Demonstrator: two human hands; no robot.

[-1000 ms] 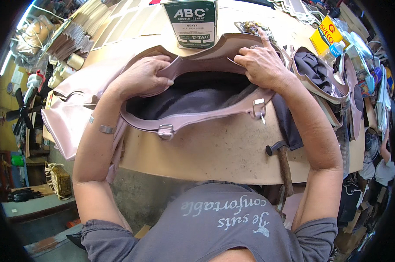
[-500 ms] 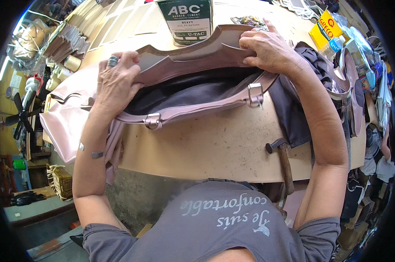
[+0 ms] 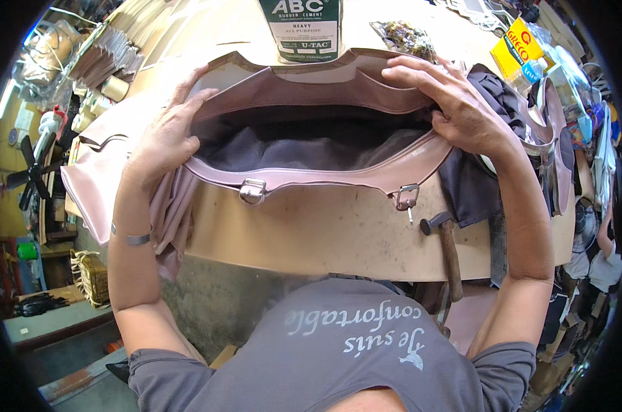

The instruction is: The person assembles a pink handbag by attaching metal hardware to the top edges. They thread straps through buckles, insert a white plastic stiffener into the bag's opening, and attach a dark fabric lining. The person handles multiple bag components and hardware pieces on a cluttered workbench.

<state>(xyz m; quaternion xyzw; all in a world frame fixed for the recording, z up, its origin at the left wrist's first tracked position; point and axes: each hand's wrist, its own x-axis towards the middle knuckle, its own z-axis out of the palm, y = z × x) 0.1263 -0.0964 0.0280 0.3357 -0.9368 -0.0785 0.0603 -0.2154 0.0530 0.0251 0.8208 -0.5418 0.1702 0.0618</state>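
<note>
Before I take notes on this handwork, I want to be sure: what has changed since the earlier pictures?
The left hand let go of the flap at the back of the pink bag and moved left to the bag's left end. The right hand shifted right, to its right end. The hammer and green-and-white can stayed put.

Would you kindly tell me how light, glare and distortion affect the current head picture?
In the head view, strong light washes out the far part of the table, glare whitens the glossy pink material at left, and the dark lining inside the pink handbag looks shaded; also in the head view, fisheye bending bows the near table edge.
</note>
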